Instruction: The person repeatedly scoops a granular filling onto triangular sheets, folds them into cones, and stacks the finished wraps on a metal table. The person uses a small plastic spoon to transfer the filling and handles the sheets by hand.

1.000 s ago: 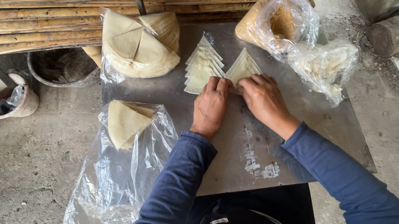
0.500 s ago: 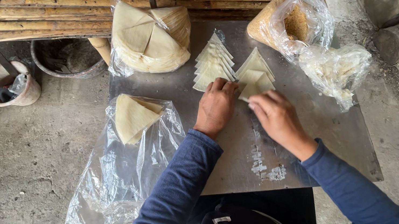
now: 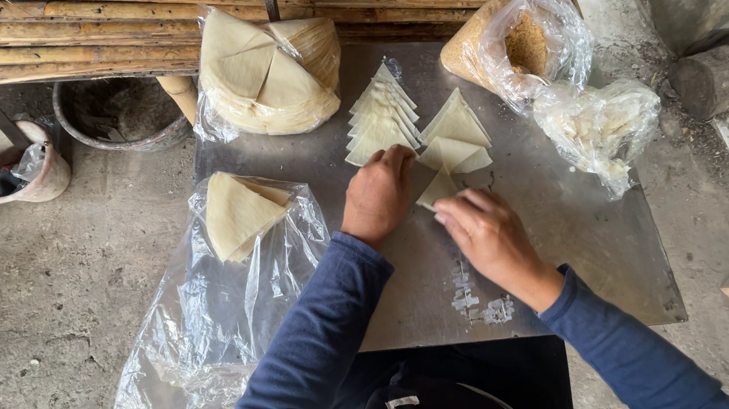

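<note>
Small triangle wrapper [image 3: 438, 188] was pinched flat on tabletop [image 3: 580, 236] by both hands: left hand [image 3: 378, 197] grip curled shut on it, right hand [image 3: 487, 231] fingertips pressed on its near edge. Done pieces [image 3: 381, 117] were fanned just behind, kept out of way.

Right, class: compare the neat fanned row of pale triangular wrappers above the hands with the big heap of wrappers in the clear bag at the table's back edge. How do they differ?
The fanned row of pale triangular wrappers lies bare on the grey metal table; the bagged heap of wrappers sits inside clear plastic. The row's pieces are small, flat and evenly overlapped; the heap's are much larger and piled loosely. Both are pale cream and folded to a point.
</note>
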